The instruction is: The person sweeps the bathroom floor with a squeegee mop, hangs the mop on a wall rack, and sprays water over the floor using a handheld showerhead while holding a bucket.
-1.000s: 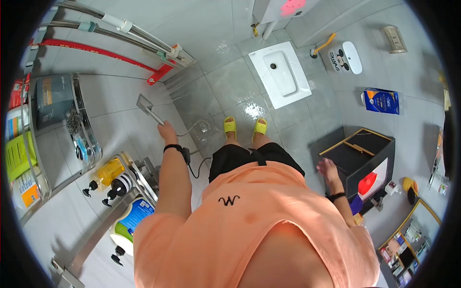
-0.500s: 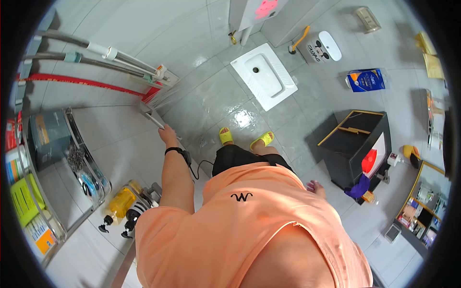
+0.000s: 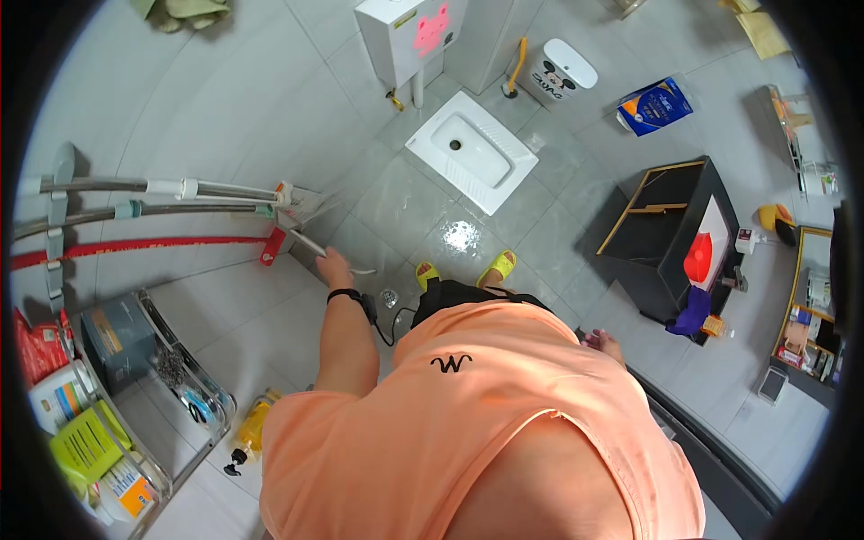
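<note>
My left hand [image 3: 334,267] is closed around the handle of a shower head [image 3: 308,242], held out near the wall. Thin streams of water spray from it up and to the right. A pale hose shows just right of the hand. Low at my right side, partly behind the orange shirt [image 3: 450,396], is my right hand [image 3: 603,343], fingers loosely apart and nothing seen in them. Yellow slippers [image 3: 498,267] are on my feet on the wet grey floor [image 3: 396,202].
A white squat toilet [image 3: 486,153] is set in the floor ahead, a bin [image 3: 560,74] behind it. Poles [image 3: 162,187] hang on the left wall above a wire shelf [image 3: 193,378] with bottles and packs. At right stands a black cabinet [image 3: 670,238].
The view has turned left, and my body has turned with it. My left hand has carried the spraying shower head toward the wall below the poles. My right hand has dropped closer to my side.
</note>
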Action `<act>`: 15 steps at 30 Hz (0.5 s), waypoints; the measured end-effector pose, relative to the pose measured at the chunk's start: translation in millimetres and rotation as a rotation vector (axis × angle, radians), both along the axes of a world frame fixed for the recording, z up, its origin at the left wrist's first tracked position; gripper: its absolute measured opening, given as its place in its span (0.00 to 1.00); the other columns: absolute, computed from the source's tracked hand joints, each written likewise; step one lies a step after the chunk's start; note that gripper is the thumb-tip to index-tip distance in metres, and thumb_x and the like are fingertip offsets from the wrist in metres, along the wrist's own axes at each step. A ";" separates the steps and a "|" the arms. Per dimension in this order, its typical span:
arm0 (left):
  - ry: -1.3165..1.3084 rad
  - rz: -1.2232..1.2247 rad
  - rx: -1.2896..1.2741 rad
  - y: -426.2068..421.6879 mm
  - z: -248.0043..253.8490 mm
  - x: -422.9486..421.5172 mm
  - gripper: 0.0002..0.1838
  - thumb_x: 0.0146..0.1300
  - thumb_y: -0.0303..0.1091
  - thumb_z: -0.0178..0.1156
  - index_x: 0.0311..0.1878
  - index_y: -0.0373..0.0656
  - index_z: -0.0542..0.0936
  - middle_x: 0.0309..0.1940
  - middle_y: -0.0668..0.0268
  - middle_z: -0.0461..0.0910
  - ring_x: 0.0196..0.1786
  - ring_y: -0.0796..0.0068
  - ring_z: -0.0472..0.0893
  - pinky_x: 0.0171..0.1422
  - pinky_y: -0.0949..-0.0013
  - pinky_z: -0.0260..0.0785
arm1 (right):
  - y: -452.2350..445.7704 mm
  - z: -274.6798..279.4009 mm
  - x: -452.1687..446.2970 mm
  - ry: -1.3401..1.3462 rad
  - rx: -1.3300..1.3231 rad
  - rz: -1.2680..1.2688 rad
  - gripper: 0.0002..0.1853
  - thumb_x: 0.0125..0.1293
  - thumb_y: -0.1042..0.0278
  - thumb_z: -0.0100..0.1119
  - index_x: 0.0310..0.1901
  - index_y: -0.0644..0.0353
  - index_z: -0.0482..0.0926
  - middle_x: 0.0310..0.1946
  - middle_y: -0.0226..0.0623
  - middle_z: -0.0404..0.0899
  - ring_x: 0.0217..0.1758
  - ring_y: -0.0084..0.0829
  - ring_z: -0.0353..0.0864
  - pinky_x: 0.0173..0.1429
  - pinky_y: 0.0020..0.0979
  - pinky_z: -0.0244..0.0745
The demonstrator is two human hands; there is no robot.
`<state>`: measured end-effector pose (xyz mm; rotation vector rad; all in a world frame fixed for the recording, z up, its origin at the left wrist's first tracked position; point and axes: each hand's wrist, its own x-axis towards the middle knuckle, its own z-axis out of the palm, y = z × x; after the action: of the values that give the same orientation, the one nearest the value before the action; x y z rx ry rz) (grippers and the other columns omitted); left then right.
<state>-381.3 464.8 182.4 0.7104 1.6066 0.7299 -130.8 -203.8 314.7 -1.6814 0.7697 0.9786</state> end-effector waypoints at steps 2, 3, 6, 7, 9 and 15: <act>-0.014 -0.005 0.011 0.2 7.4 13.4 0.11 0.68 0.32 0.46 0.45 0.32 0.64 0.23 0.63 0.64 0.19 0.75 0.62 0.23 0.65 0.53 | -10.2 -3.6 -0.3 0.002 -0.012 -0.027 0.23 0.76 0.51 0.42 0.61 0.60 0.67 0.47 0.38 0.78 0.43 0.34 0.81 0.47 0.36 0.77; -0.013 -0.004 0.029 0.6 10.5 20.0 0.11 0.68 0.33 0.46 0.43 0.34 0.64 0.23 0.64 0.65 0.19 0.75 0.63 0.22 0.65 0.53 | -15.7 -5.8 -0.4 0.006 -0.027 -0.045 0.23 0.76 0.51 0.41 0.62 0.60 0.67 0.47 0.38 0.78 0.43 0.34 0.81 0.48 0.37 0.77; -0.002 -0.019 0.053 2.2 14.2 37.5 0.10 0.67 0.34 0.48 0.41 0.36 0.64 0.22 0.64 0.65 0.18 0.74 0.64 0.22 0.65 0.54 | -23.3 -4.1 2.9 -0.001 -0.022 -0.072 0.23 0.76 0.50 0.42 0.61 0.60 0.67 0.46 0.37 0.79 0.43 0.34 0.81 0.47 0.37 0.77; 0.001 -0.028 0.064 4.7 13.6 42.8 0.10 0.67 0.34 0.48 0.40 0.37 0.64 0.22 0.64 0.66 0.18 0.73 0.65 0.21 0.64 0.55 | -24.0 -3.9 6.0 0.002 -0.021 -0.081 0.23 0.76 0.50 0.42 0.61 0.60 0.67 0.46 0.37 0.79 0.43 0.34 0.81 0.47 0.37 0.77; 0.002 -0.045 0.085 6.1 12.2 51.6 0.10 0.66 0.35 0.49 0.40 0.37 0.64 0.22 0.64 0.66 0.18 0.74 0.65 0.21 0.65 0.55 | -26.1 -4.0 10.0 -0.017 -0.045 -0.036 0.23 0.75 0.50 0.43 0.61 0.59 0.67 0.45 0.36 0.79 0.41 0.33 0.81 0.44 0.36 0.78; -0.012 -0.075 0.123 5.6 26.7 76.4 0.10 0.65 0.35 0.50 0.39 0.39 0.64 0.22 0.66 0.65 0.17 0.76 0.65 0.19 0.69 0.55 | -37.0 -14.8 9.3 0.006 -0.032 -0.127 0.21 0.75 0.51 0.44 0.58 0.57 0.70 0.42 0.34 0.80 0.38 0.30 0.82 0.40 0.32 0.77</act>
<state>-304.9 470.4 209.1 0.8492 1.5258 0.7809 -121.5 -240.8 299.9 -1.6363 0.8888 0.8873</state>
